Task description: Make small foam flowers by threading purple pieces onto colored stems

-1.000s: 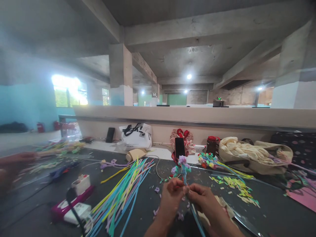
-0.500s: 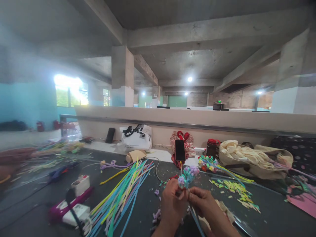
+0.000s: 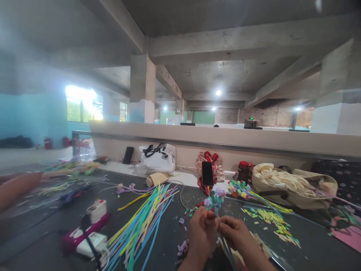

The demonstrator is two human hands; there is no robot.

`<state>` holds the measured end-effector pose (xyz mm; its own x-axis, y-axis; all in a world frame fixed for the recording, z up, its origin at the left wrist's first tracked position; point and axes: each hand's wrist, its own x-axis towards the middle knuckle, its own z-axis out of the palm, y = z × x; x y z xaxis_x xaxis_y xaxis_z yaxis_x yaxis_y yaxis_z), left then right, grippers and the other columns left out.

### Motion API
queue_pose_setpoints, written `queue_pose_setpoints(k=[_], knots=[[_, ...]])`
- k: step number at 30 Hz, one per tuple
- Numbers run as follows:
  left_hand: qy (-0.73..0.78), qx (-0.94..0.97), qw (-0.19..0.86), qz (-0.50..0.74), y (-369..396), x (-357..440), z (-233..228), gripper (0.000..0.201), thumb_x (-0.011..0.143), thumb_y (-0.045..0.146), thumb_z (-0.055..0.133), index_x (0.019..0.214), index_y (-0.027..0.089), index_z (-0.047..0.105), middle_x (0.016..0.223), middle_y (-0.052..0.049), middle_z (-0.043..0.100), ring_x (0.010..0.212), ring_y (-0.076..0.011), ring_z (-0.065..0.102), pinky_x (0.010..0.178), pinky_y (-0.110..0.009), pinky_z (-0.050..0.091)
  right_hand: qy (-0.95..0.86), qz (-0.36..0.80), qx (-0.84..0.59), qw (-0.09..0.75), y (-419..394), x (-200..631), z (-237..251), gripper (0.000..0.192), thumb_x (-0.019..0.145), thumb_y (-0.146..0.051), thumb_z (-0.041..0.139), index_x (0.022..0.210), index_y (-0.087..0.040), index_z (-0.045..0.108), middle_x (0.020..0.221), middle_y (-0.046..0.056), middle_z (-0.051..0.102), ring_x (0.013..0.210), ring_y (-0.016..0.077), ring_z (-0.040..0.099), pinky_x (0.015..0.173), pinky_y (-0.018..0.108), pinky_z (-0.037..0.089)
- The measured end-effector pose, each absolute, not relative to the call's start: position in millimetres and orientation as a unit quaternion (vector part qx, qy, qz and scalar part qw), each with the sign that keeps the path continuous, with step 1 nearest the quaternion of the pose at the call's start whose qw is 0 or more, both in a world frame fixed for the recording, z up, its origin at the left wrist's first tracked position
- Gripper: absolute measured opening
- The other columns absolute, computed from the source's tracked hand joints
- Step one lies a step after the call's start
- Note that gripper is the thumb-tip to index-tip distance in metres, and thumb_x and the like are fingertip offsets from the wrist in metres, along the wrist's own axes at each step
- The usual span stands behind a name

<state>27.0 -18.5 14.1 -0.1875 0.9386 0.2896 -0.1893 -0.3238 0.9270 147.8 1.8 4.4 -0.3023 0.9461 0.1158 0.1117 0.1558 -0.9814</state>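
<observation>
Both hands lower centre: left hand (image 3: 201, 235) and right hand (image 3: 239, 235) pinch flower stem (image 3: 214, 199), several blooms on. Strip pile (image 3: 141, 226) unused; finished bunch (image 3: 239, 188) behind.

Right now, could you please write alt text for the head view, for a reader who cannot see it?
Left hand and right hand together hold a small flower stem over a dark table. Coloured strips fan out at left; a phone and bags stand behind.
</observation>
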Motion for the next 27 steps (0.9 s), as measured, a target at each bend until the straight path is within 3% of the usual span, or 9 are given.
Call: queue_pose_setpoints(k=[3, 6, 14, 20, 27], knots=[[0.429, 0.494, 0.413, 0.633, -14, 27, 12, 0.005, 0.052, 0.016, 0.061, 0.048, 0.018, 0.058, 0.05, 0.002, 0.052, 0.056, -0.014, 0.044, 0.057, -0.023, 0.031, -0.627, 0.509, -0.415, 0.419, 1, 148, 3, 0.042, 0.054, -0.056, 0.059, 0.056, -0.015, 0.05, 0.039, -0.009, 0.028, 0.034, 0.003, 0.023, 0.035, 0.019, 0.014], [0.429, 0.481, 0.467, 0.605, -8, 26, 7, 0.005, 0.053, 0.02, 0.061, 0.051, 0.015, 0.059, 0.047, 0.003, 0.051, 0.05, -0.0116, 0.042, 0.052, -0.023, 0.03, -0.615, 0.523, -0.421, 0.414, -1, 148, 4, 0.04, 0.055, -0.054, 0.059, 0.058, -0.015, 0.051, 0.04, -0.009, 0.031, 0.033, 0.0031, 0.024, 0.034, 0.019, 0.014], [0.414, 0.439, 0.576, 0.551, 1, 20, -6, 0.029, 0.048, 0.04, 0.067, 0.058, 0.013, 0.061, 0.05, 0.0, 0.055, 0.044, -0.009, 0.043, 0.045, -0.021, 0.028, -0.605, 0.546, -0.408, 0.411, 2, 151, -3, 0.029, 0.06, -0.044, 0.058, 0.055, -0.016, 0.051, 0.035, -0.01, 0.03, 0.03, 0.0035, 0.023, 0.033, 0.019, 0.013], [0.42, 0.431, 0.58, 0.549, 0, 21, -6, 0.023, 0.047, 0.033, 0.069, 0.058, 0.014, 0.062, 0.05, 0.001, 0.056, 0.045, -0.0082, 0.043, 0.046, -0.021, 0.028, -0.603, 0.53, -0.414, 0.429, -1, 150, -2, 0.028, 0.06, -0.043, 0.057, 0.061, -0.015, 0.054, 0.037, -0.009, 0.031, 0.031, 0.0038, 0.023, 0.034, 0.019, 0.013], [0.432, 0.419, 0.581, 0.548, 1, 18, -5, 0.017, 0.05, 0.026, 0.067, 0.052, 0.013, 0.056, 0.043, 0.003, 0.053, 0.04, -0.006, 0.04, 0.042, -0.019, 0.023, -0.629, 0.457, -0.463, 0.426, 2, 147, -2, 0.028, 0.058, -0.036, 0.059, 0.048, -0.015, 0.045, 0.041, -0.008, 0.03, 0.037, 0.0033, 0.022, 0.038, 0.019, 0.013]])
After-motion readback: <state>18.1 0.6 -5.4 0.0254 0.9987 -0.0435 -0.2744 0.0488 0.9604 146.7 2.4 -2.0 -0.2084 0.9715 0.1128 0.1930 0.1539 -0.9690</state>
